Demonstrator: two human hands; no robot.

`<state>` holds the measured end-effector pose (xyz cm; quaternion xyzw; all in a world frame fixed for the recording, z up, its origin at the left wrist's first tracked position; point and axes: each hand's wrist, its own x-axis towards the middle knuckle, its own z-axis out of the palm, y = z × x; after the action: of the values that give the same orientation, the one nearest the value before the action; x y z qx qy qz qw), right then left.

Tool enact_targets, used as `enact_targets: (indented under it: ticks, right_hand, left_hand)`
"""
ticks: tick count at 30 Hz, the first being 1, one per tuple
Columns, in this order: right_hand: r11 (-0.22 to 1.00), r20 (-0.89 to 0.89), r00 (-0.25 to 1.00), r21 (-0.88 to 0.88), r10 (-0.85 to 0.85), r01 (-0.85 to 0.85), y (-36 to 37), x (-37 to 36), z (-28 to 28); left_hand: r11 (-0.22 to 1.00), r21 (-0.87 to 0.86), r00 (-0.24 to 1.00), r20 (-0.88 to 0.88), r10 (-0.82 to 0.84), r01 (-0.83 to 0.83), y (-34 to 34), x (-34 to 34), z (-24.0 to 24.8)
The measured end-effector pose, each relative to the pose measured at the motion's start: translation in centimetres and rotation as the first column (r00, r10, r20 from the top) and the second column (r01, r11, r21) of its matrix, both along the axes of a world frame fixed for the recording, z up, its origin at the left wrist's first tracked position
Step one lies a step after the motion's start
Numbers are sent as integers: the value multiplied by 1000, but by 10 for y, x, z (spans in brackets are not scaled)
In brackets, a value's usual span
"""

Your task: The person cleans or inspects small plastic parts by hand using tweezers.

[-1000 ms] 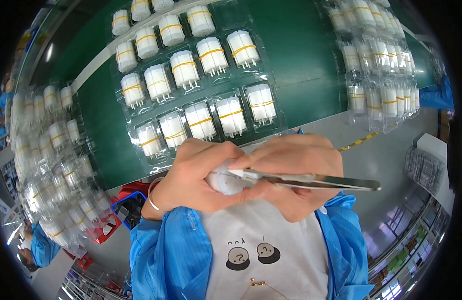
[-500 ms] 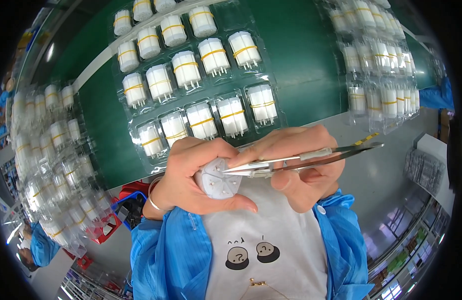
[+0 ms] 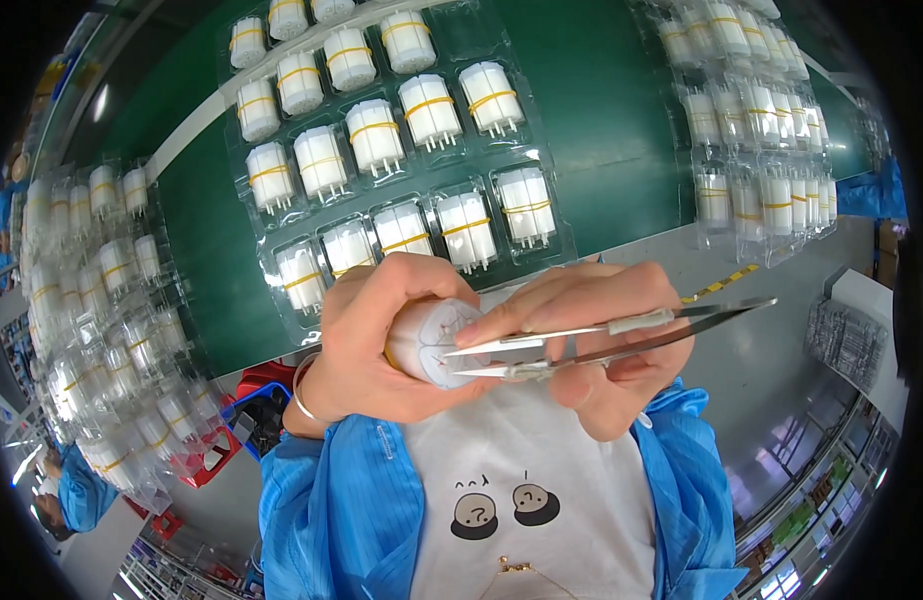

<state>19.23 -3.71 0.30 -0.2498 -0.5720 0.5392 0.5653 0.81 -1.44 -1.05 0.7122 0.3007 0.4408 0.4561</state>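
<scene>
My left hand [image 3: 367, 325] is wrapped around a bundle of white plastic wedge-shaped pieces [image 3: 418, 345], tilted with its end face toward my right hand. A bit of yellow rubber band shows at its far side. My right hand [image 3: 617, 335] grips metal tweezers [image 3: 750, 306] with white wrapping on the arms. Their two tips are spread apart at the bundle's end face; whether they touch a pin there is hard to tell. My right index finger rests close to that face. Just beyond my hands, similar banded white bundles [image 3: 527, 205] with small pins lie in clear plastic trays.
The trays lie on a green tabletop [image 3: 612, 150]. Tall stacks of filled clear trays stand at the left [image 3: 112, 340] and right [image 3: 752, 130]. A blue bin [image 3: 247, 415] and a red crate [image 3: 214, 458] are below the table edge at left. A person in blue is at far left.
My left hand has tipped the bundle, so its side shows more and its end face turns rightward. The tweezer tips have spread apart, and my right hand has shifted slightly down.
</scene>
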Motion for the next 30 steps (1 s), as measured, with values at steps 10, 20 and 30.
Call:
enact_targets:
  ticks: [10, 20, 30]
  right_hand:
    - [994, 72, 992, -10, -104, 105, 1, -2, 4]
    - [986, 169, 977, -82, -131, 146, 3, 4, 2]
    - [996, 120, 990, -38, -71, 76, 3, 5, 3]
  left_hand:
    - [986, 132, 984, -134, 121, -103, -1, 2, -2]
    - [973, 191, 967, -189, 168, -131, 0, 7, 1]
    - [970, 197, 966, -184, 181, -144, 0, 5, 2]
